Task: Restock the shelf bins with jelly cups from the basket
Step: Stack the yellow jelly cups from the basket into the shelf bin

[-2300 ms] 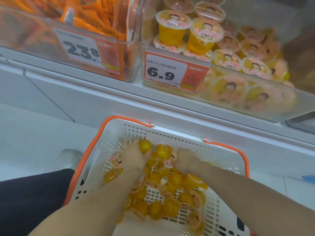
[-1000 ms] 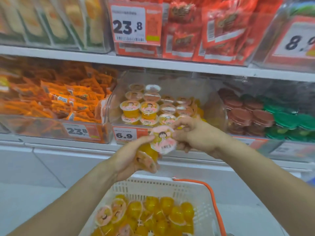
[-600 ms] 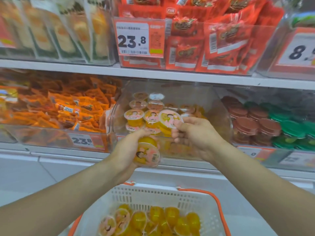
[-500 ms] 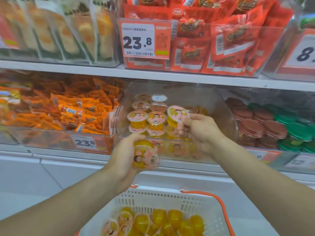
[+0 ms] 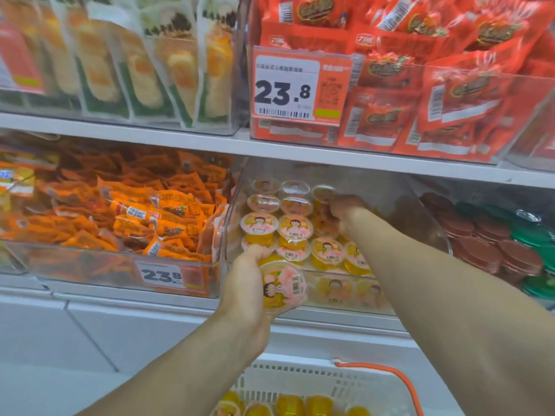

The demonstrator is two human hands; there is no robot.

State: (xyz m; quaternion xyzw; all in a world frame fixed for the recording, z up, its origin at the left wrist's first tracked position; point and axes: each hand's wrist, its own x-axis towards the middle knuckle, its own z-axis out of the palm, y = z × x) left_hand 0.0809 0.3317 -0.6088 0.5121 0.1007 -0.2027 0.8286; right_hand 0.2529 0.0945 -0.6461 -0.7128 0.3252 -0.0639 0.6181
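A clear shelf bin (image 5: 432, 232) on the lower shelf holds rows of yellow jelly cups (image 5: 295, 228) with cartoon lids. My right hand (image 5: 345, 211) reaches deep into the bin and grips one jelly cup (image 5: 322, 194) at the back of the third row. In front of the bin's front wall, my left hand (image 5: 249, 280) holds jelly cups (image 5: 283, 286), one lid facing me. The white basket (image 5: 315, 382) with orange rim sits at the bottom edge, with several yellow jelly cups (image 5: 288, 405) inside.
A bin of orange snack packets (image 5: 144, 217) stands left of the jelly bin, brown and green lidded cups (image 5: 492, 235) to its right. The shelf board (image 5: 270, 147) above carries red packets (image 5: 420, 85) and pale wrapped cakes (image 5: 135, 64), leaving low headroom over the bin.
My right hand has carried its cup from the bin's front to the back of the bin. The left hand has risen slightly with its cups. The view has moved closer to the shelf.
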